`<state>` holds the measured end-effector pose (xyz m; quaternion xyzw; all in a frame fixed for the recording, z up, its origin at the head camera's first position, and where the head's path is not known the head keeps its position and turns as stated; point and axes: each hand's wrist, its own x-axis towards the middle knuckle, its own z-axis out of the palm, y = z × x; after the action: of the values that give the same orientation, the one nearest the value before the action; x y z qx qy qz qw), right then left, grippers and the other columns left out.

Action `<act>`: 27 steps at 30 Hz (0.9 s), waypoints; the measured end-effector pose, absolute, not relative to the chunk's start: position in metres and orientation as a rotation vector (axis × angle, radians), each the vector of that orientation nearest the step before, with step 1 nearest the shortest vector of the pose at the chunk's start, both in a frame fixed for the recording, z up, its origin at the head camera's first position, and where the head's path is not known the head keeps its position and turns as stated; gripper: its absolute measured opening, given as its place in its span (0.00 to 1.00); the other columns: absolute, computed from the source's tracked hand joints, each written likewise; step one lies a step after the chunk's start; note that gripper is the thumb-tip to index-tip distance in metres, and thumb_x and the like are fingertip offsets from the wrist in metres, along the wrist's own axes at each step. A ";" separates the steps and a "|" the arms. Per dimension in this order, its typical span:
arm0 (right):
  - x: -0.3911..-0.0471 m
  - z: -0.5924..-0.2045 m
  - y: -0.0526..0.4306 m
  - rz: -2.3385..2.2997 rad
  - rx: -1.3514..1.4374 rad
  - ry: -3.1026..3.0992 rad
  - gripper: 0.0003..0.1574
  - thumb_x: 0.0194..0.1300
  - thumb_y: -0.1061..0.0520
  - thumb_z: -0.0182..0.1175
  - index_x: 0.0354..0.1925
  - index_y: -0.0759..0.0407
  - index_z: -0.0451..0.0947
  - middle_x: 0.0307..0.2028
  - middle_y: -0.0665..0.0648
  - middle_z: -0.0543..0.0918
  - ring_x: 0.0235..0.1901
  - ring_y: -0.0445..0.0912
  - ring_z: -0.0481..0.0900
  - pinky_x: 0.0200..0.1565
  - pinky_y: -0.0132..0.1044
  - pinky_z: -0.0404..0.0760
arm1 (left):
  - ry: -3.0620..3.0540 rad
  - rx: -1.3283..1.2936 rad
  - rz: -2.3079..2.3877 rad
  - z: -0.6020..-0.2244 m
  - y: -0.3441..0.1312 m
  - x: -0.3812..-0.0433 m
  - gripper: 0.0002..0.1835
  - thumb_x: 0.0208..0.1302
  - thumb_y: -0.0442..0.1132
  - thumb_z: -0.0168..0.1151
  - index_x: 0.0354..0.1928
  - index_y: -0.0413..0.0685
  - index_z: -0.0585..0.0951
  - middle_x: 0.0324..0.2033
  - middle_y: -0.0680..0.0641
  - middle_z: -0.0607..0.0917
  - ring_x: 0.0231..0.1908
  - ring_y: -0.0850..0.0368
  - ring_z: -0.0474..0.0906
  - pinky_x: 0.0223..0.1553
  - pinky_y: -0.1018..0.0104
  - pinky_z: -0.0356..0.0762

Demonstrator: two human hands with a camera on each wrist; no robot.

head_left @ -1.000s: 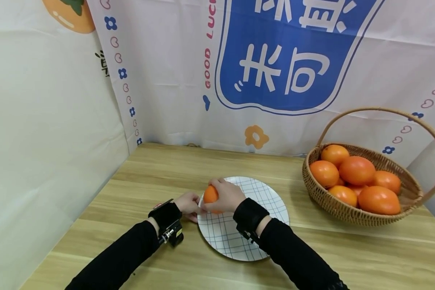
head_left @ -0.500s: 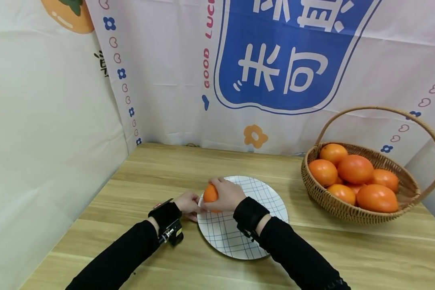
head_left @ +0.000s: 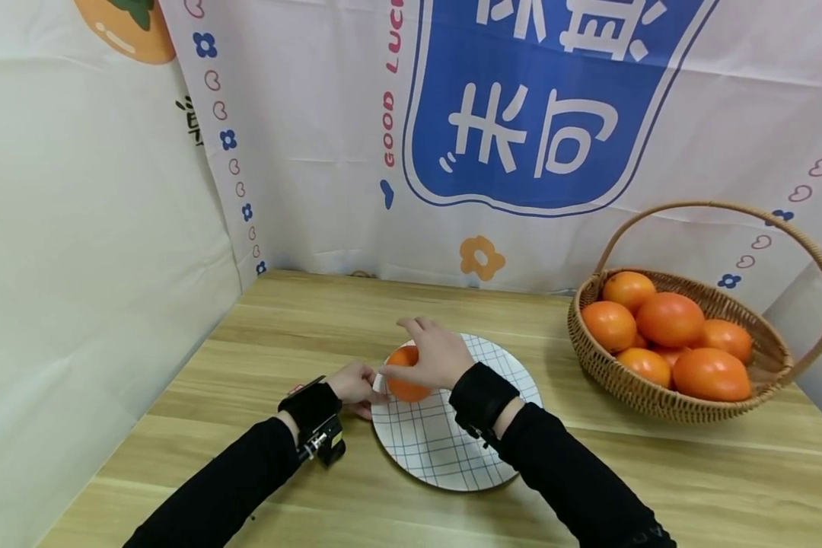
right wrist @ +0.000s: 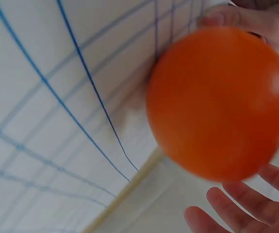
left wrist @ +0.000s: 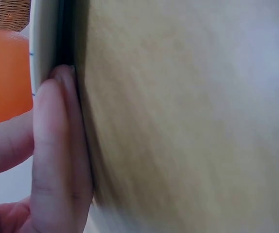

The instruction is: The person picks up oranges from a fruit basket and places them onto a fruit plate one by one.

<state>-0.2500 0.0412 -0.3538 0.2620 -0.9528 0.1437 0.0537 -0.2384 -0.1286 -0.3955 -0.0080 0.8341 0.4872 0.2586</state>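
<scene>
A round white plate (head_left: 445, 449) with thin blue grid lines lies on the wooden table. My left hand (head_left: 356, 387) pinches its left rim; in the left wrist view the fingers (left wrist: 52, 145) reach under the rim and the thumb (left wrist: 6, 145) lies on the upper side. Near that same rim a smooth, round orange fruit (head_left: 408, 390) rests on the plate. Over the fruit is my right hand (head_left: 438, 356), fingers spread and loosely bent. In the right wrist view, its fingers (right wrist: 246, 206) stretch out beside the fruit (right wrist: 222, 104) without closing round it.
At the right of the table (head_left: 301, 320) stands a wicker basket (head_left: 657, 407) with a tall arched handle, holding several similar orange fruits (head_left: 671, 320). A printed white cloth (head_left: 329, 205) hangs behind the table's back edge.
My right hand has loosened its grip on the orange fruit, its fingers lifting up and rightward. The fruit shows more fully on the plate. My left hand has stayed at the rim.
</scene>
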 end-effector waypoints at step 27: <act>-0.247 -0.264 0.221 0.392 0.414 -2.829 0.48 0.45 0.25 0.46 0.60 0.47 0.56 0.58 0.61 0.62 0.55 0.57 0.61 0.49 0.58 0.64 | 2.278 0.037 1.299 -0.413 -0.131 -0.250 0.13 0.44 0.34 0.65 0.27 0.36 0.71 0.21 0.43 0.81 0.14 0.61 0.76 0.21 0.69 0.80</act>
<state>-0.2474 0.2214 -0.2638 0.1423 -0.9723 0.1349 0.1275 -0.2500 -0.1307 -0.4125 0.0136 0.8396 0.4786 0.2566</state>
